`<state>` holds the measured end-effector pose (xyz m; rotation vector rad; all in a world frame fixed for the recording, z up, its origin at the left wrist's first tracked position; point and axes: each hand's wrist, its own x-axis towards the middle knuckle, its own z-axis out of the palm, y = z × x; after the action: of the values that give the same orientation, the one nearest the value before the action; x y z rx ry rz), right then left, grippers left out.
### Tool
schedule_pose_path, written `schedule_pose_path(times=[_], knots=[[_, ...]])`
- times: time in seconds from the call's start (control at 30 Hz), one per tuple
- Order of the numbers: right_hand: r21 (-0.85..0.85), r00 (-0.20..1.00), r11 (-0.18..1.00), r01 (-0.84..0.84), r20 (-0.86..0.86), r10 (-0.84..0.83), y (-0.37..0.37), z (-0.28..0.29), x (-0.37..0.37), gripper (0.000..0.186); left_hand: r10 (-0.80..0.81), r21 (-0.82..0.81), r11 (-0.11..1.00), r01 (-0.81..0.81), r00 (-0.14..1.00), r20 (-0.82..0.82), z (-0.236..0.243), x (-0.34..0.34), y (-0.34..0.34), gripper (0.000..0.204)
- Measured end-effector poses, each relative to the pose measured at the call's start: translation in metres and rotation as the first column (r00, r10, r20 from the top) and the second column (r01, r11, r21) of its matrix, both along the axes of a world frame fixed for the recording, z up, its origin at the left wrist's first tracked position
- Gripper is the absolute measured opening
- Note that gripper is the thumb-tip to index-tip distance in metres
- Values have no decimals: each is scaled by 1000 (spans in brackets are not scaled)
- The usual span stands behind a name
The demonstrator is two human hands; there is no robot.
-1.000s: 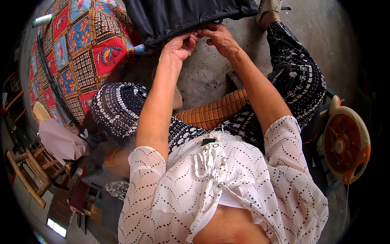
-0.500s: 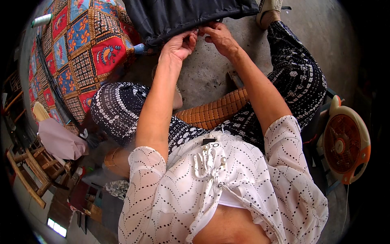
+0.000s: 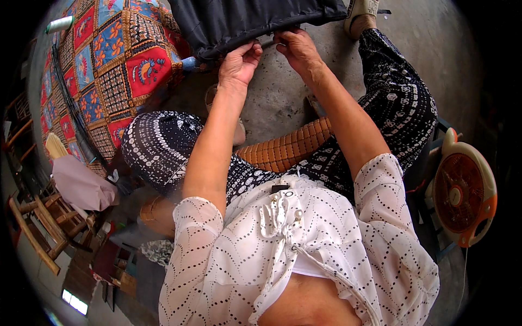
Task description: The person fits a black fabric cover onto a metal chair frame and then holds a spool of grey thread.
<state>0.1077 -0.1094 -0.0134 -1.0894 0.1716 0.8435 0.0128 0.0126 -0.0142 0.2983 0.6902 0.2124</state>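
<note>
Black cloth point(image 3: 255, 19) with a puckered, gathered near edge spreads across the top of the view. My left hand point(image 3: 239, 64) is at that edge, palm partly turned up, its fingers curled and thumb pressed in a pinch. A short gap to the right, my right hand point(image 3: 298, 50) has its fingertips bent together against the same edge. Whatever is between the fingers of either hand is too small or hidden to make out. Both forearms reach forward over my patterned trousers point(image 3: 394, 87).
A bed-like surface with a colourful patchwork cover point(image 3: 109, 70) stands on the left, bearing a thread spool point(image 3: 59, 24) and black strips point(image 3: 70, 108). An orange and white fan point(image 3: 465, 190) is on the right. Wooden chairs point(image 3: 46, 228) are at lower left. Under me is a brown slatted seat point(image 3: 288, 144).
My hands have drawn apart a little along the cloth's edge, the left one moving slightly left and the right one slightly right. The cloth has barely shifted.
</note>
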Motion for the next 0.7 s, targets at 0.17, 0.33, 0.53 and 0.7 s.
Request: schedule_pose_path(times=[0.17,0.33,0.53,0.7], knots=[[101,998,995,0,-58,6,-4,0,13,12,-106,-7,994,106,994,-26,-8,5,8,18],[-407,984,910,-74,-180,-1,-29,-4,-20,21,-458,138,817,560,775,-435,1,-39,-20,31],[-481,941,815,323,72,-330,-43,48,-10,28,-703,451,166,877,426,-569,76,-32,-34,37],[-321,971,917,237,50,-233,-52,75,21,49,-169,846,-84,527,829,-533,125,-26,21,27]])
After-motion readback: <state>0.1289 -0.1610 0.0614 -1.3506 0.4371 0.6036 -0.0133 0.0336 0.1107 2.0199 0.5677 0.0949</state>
